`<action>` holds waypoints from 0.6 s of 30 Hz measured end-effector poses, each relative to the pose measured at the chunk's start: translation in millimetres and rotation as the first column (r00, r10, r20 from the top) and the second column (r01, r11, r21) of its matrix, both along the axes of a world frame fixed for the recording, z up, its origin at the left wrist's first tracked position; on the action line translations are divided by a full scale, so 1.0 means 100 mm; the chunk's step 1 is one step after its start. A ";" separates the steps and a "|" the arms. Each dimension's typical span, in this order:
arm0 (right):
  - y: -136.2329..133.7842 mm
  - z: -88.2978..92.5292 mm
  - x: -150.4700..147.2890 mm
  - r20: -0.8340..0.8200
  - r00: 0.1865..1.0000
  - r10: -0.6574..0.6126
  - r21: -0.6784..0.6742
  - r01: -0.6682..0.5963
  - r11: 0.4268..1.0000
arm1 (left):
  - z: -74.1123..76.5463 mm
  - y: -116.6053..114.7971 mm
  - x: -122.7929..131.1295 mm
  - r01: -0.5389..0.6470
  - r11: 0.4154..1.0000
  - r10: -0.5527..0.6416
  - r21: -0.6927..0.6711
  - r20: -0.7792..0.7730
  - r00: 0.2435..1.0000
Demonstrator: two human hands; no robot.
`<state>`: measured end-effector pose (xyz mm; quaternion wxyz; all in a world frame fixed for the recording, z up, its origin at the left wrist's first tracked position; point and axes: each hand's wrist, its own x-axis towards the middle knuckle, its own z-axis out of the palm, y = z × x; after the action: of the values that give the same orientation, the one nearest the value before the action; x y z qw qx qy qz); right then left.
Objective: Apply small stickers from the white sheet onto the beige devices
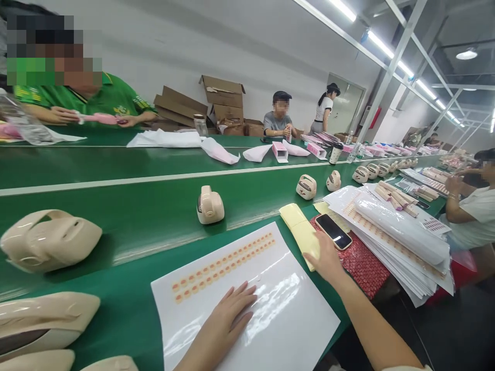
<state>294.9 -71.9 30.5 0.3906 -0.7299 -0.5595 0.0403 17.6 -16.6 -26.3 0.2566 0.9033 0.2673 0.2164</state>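
My left hand (226, 314) lies flat with fingers spread on a glossy white sheet (270, 304) that carries two rows of small orange round stickers (224, 265). My right hand (327, 257) reaches right, its fingers on the near end of a pale yellow pad (299, 226); the fingertips are partly hidden. Just beyond it a black phone (333, 231) lies on a red patterned pouch (363, 265). Beige plastic casings (210, 205) ride the green conveyor belt (154, 206) in front of me.
A thick stack of sticker sheets (398, 237) sits at right. More beige casings (48, 239) lie at my left. People sit across the belt and at far right. Pink boxes (279, 151) and cardboard cartons (222, 100) stand behind.
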 end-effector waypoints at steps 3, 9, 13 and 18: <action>-0.10 -0.06 0.34 -0.174 0.958 -0.229 -0.206 0.192 0.960 | -0.12 0.07 -0.02 -0.001 0.999 0.000 0.038 0.015 1.000; -0.12 -0.17 0.23 -0.164 0.940 -0.301 -0.041 0.298 0.954 | -0.10 0.08 -0.06 -0.013 0.999 0.010 0.049 0.058 0.998; -0.05 -0.05 0.19 -0.442 0.846 -0.300 -0.103 0.284 0.953 | -0.02 0.05 -0.08 0.000 0.998 0.000 0.058 0.011 1.000; -0.02 0.34 0.21 -0.553 0.806 -0.212 -0.117 0.176 0.977 | -0.07 0.09 -0.10 0.023 0.993 -0.024 0.114 0.009 1.000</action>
<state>316.2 -74.1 64.2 0.5178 -0.7503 -0.3407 0.2299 7.7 -7.9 -33.6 0.2084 0.9185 0.2425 0.2328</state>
